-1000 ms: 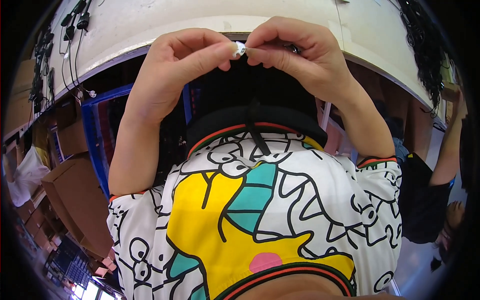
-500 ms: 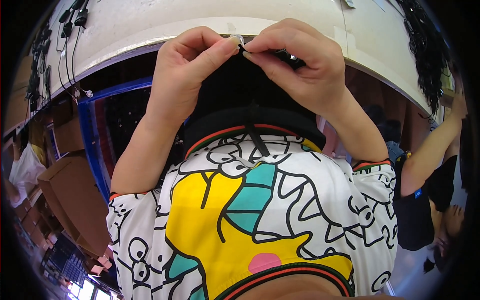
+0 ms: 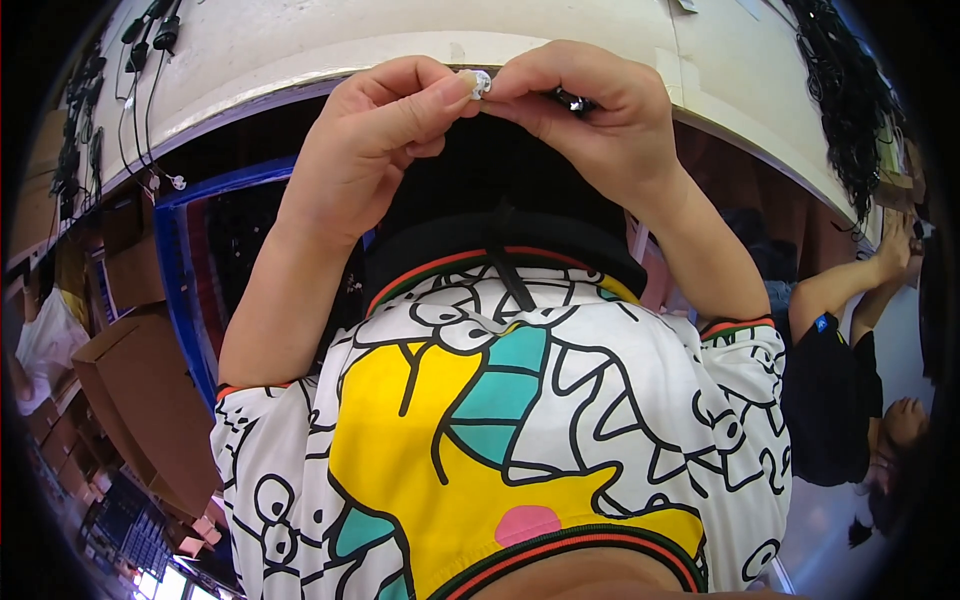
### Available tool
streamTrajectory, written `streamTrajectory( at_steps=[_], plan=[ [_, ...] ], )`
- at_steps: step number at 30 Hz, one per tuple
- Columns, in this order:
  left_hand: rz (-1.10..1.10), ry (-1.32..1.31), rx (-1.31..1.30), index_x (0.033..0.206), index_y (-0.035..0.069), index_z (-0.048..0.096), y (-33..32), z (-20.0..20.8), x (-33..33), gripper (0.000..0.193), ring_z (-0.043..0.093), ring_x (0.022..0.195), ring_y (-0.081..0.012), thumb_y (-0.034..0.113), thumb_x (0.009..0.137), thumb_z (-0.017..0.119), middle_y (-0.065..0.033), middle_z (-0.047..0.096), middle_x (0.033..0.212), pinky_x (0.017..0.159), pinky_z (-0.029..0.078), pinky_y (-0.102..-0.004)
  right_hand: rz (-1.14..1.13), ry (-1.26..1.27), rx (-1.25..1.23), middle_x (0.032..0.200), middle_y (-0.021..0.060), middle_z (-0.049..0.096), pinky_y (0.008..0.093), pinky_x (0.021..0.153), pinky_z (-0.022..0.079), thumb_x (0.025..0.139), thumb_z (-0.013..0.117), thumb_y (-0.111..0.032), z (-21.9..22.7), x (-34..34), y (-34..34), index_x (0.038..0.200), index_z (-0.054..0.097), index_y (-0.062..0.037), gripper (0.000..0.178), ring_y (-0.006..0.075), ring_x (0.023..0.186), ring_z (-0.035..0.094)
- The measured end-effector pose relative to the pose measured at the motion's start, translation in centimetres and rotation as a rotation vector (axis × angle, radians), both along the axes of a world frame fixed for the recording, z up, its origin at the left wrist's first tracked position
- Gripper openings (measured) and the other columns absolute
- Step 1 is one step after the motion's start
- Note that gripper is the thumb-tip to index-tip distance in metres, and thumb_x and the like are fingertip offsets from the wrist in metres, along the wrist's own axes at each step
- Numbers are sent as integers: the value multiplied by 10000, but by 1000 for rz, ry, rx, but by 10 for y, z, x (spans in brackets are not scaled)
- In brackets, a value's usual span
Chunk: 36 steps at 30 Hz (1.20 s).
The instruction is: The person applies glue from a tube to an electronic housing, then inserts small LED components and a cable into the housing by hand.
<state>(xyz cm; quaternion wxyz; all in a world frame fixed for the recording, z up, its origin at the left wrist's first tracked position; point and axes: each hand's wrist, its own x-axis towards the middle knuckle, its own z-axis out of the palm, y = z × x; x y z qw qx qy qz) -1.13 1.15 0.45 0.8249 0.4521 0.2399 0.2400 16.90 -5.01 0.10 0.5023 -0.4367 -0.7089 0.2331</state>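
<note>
In front of my body, just past the table's near edge, my two hands meet at the fingertips. My left hand [image 3: 375, 140] pinches a small, roundish white piece [image 3: 481, 84] with a shiny surface between thumb and forefinger. Against its other side press the thumb and forefinger of my right hand [image 3: 610, 125]. A small black part with metallic glints [image 3: 573, 101] shows inside the curl of my right fingers. Whether it is joined to the white piece is hidden by my fingers.
The pale table [image 3: 330, 40] stretches ahead. Black cables [image 3: 150, 90] hang over its left edge, and a thick black cable bundle [image 3: 850, 110] lies at the right. Left of me are a blue-framed rack [image 3: 180, 270] and cardboard boxes [image 3: 150, 400]. A co-worker [image 3: 830, 390] works at the right.
The white piece now faces up more plainly between my fingertips, and my left fingers have shifted. My right thumb has drawn in towards the forefinger. The co-worker's arm at the right has moved.
</note>
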Motion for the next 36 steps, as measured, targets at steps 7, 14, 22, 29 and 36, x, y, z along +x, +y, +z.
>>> streamTrajectory(
  at_steps=[7,14,22,29,36],
  plan=[
    [107,99,239,860,45,548,1,11,-3,127,432,659,-54,149,792,579,17,531,758,614,342,-175,145,221,-457,836,80,602,224,685,506,795,577,-45,15,0,3,940,564,17,159,150,790,604],
    [217,-23,533,1100,25,433,-35,-52,28,494,530,900,-147,21,675,685,-54,535,953,825,421,-269,237,1095,-706,856,79,587,273,658,516,830,536,-89,11,0,8,921,548,-24,112,165,780,595],
    [222,-471,81,1105,58,380,-15,-24,28,428,497,860,-136,346,828,534,-42,475,951,771,406,-247,48,-86,390,816,37,562,277,633,462,666,667,-50,35,5,-6,757,626,-94,109,185,739,565],
    [219,-73,160,814,38,482,5,3,31,148,416,600,-58,1,703,572,-19,478,731,535,333,-168,-138,-544,378,814,30,595,287,631,475,658,603,-25,39,48,17,815,596,-102,174,195,699,576],
    [26,89,405,780,26,531,-7,-37,31,143,490,611,-54,-39,684,615,-12,541,714,554,388,-172,-806,-764,-162,874,95,602,341,633,458,773,561,-374,26,147,100,949,573,-60,361,244,704,581]
  ],
)
